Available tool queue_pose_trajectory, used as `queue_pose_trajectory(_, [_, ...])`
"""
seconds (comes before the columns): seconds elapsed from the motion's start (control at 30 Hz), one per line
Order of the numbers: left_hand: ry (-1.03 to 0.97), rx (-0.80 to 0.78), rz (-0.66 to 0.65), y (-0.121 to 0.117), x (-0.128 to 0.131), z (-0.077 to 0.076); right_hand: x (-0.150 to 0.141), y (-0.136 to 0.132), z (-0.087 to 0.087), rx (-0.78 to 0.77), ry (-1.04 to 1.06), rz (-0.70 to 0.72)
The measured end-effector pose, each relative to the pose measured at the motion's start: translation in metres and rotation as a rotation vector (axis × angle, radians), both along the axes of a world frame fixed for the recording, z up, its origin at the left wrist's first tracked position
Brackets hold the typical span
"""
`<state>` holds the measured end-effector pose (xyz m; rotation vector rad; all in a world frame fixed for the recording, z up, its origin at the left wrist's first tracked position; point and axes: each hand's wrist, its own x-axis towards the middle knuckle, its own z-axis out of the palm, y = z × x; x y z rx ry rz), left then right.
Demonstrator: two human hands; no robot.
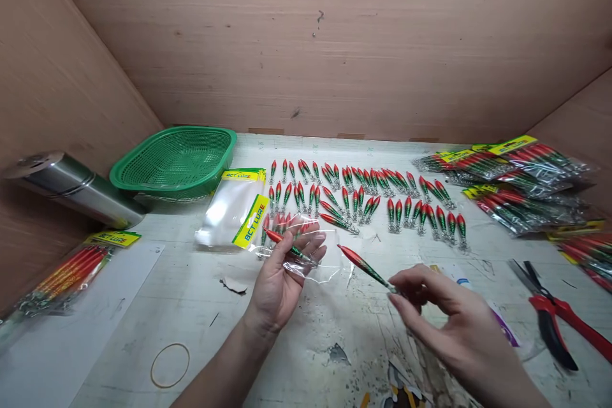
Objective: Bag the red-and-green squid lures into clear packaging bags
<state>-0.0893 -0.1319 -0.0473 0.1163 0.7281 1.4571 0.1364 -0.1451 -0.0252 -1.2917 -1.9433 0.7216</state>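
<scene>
My left hand [277, 290] is palm up, its thumb pressed on a clear plastic bag [329, 266] with a yellow "BCT LURE" header [251, 223]. A red-and-green fishing lure [289, 246] lies across that palm; whether it is inside the bag I cannot quite tell. My right hand [449, 319] pinches another red-and-green fishing lure [363, 265] by its hook end, its red tip pointing toward the bag. Beyond both hands, many similar lures [356, 201] lie in rough rows on the white table, some partly hidden behind the left fingers.
A stack of unfilled bags [224, 210] lies by a green basket [174, 162]. A metal flask [76, 188] and a packed lure bag [79, 268] are left. Filled bags [516, 172] and red-handled pliers [549, 312] are right. A rubber band [152, 370] lies in front.
</scene>
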Motion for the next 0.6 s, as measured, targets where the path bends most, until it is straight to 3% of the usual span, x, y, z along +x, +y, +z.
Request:
queue_pose_trajectory(0.1, [-0.001, -0.005, -0.075, -0.003, 0.004, 0.001, -0.029, 0.005, 0.003, 0.329, -0.117, 0.028])
queue_pose_trajectory(0.2, [-0.015, -0.008, -0.094, -0.005, 0.006, 0.001, -0.043, 0.008, 0.006, 0.481, -0.148, -0.009])
queue_pose_trajectory(0.3, [-0.025, -0.008, -0.035, -0.002, 0.004, 0.002, -0.035, 0.0, 0.015, 0.493, -0.132, -0.117])
queue_pose_trajectory(0.4, [-0.04, -0.016, -0.009, 0.001, 0.001, 0.003, -0.019, -0.009, 0.023, 0.382, -0.018, -0.182])
queue_pose_trajectory(0.5, [-0.067, -0.022, -0.035, 0.001, 0.001, 0.003, -0.017, -0.011, 0.021, 0.291, 0.056, -0.096])
queue_pose_trajectory(0.6, [-0.072, -0.026, -0.067, -0.002, 0.004, 0.004, -0.031, -0.003, 0.011, 0.361, 0.028, -0.023])
